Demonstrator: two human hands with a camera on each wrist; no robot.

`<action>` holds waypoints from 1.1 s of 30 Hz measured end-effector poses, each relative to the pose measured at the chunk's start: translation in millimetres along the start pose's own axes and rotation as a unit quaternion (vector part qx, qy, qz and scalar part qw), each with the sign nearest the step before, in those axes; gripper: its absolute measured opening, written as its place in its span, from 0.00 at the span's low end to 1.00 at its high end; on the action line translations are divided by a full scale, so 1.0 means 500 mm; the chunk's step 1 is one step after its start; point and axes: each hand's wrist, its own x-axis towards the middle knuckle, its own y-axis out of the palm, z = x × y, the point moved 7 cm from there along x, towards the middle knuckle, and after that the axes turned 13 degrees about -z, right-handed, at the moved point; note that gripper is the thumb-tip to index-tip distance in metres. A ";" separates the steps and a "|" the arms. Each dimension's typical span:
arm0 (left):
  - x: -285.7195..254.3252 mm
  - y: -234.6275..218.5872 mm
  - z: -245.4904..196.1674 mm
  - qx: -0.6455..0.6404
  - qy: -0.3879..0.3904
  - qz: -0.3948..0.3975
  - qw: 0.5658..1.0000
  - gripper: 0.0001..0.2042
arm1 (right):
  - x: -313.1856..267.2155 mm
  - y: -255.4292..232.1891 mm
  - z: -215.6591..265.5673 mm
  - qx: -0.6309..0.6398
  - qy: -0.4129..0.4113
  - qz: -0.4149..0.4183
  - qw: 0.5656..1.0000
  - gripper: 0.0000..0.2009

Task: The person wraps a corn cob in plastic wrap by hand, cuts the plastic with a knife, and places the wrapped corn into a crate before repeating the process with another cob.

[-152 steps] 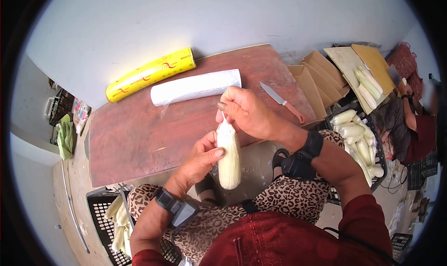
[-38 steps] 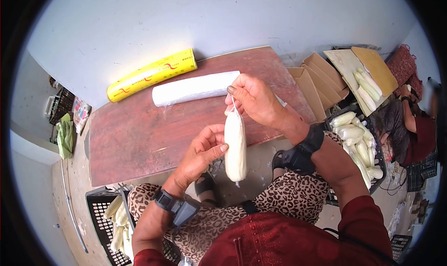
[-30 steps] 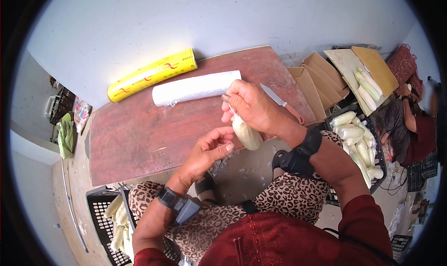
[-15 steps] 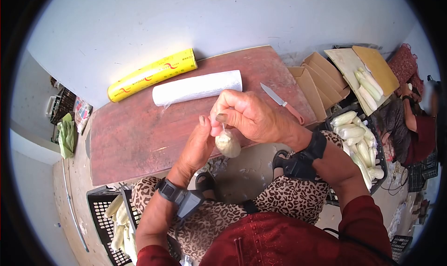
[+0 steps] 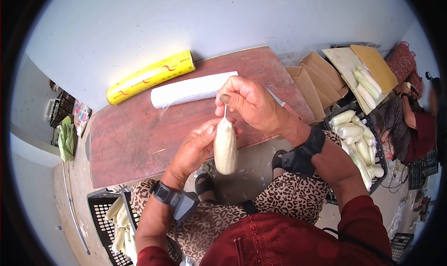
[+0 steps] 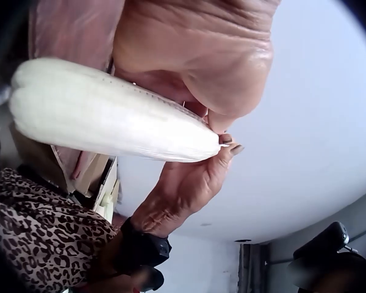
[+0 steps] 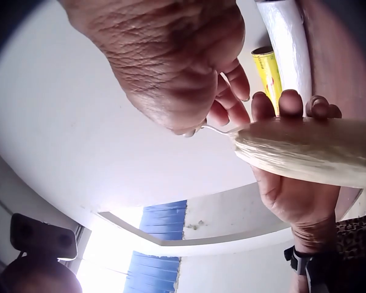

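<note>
An ear of corn point(image 5: 226, 149) in pale husk, wrapped in clear film, hangs upright between my hands above the near table edge. My left hand point(image 5: 192, 147) holds its upper part; in the right wrist view the left fingertips point(image 7: 291, 104) wrap over one side of the corn point(image 7: 317, 149). Just above the corn, my right hand point(image 5: 251, 103) pinches the thin twisted end of the film point(image 7: 215, 129) between thumb and fingers. In the left wrist view the corn point(image 6: 110, 116) lies across the picture, its narrow end at the right hand point(image 6: 192, 183).
A white film roll point(image 5: 193, 90) and a yellow-labelled roll point(image 5: 151, 77) lie on the red-brown table point(image 5: 125, 145). A knife point(image 5: 292, 111) lies right of my right hand. Crates of corn stand left point(image 5: 95, 210) and right point(image 5: 382, 161). Cardboard boxes point(image 5: 307, 86) and another person point(image 5: 421, 135) are at right.
The corn hung from the right hand with the left hand open beside it, then swung end-on under both hands. Now it hangs straight down, with the left hand around its upper part.
</note>
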 end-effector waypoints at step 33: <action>-0.004 -0.022 0.006 0.039 0.017 -0.054 0.998 0.16 | 0.005 0.016 -0.035 -0.155 -0.038 -0.048 0.986 0.09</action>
